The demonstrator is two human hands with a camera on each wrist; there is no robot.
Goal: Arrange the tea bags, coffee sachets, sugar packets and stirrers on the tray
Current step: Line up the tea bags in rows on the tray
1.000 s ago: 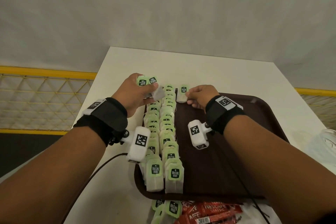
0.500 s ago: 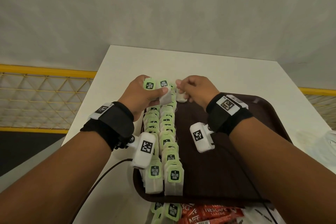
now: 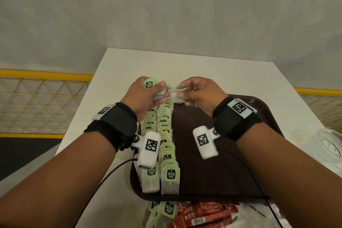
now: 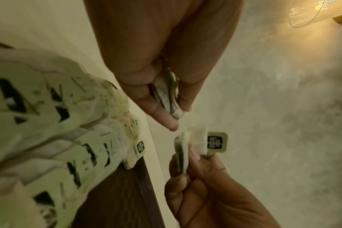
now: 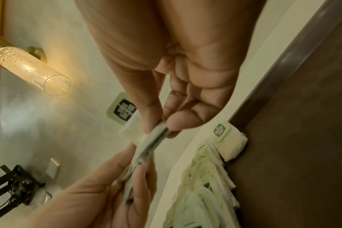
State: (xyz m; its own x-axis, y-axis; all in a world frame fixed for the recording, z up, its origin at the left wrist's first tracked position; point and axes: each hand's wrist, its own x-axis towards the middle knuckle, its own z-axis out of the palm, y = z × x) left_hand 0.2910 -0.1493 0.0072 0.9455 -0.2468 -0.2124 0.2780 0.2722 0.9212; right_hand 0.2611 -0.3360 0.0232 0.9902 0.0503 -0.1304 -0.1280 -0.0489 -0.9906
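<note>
The tea bags (image 3: 167,155) are white with pale green tags printed in black. The tray (image 3: 212,163) is dark brown, the bench (image 3: 185,65) white. Red sachets (image 3: 209,211) carry white lettering. Black wristbands (image 3: 118,124) bear black-and-white square codes.

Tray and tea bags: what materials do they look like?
Tray: looks like moulded plastic, dark brown, with a fine textured floor, a smoother rolled rim and rounded corners. Tea bags: thin off-white filter paper, creased and slightly translucent, each with a glossy green printed card tag. The one in the right hand bends softly.
</note>
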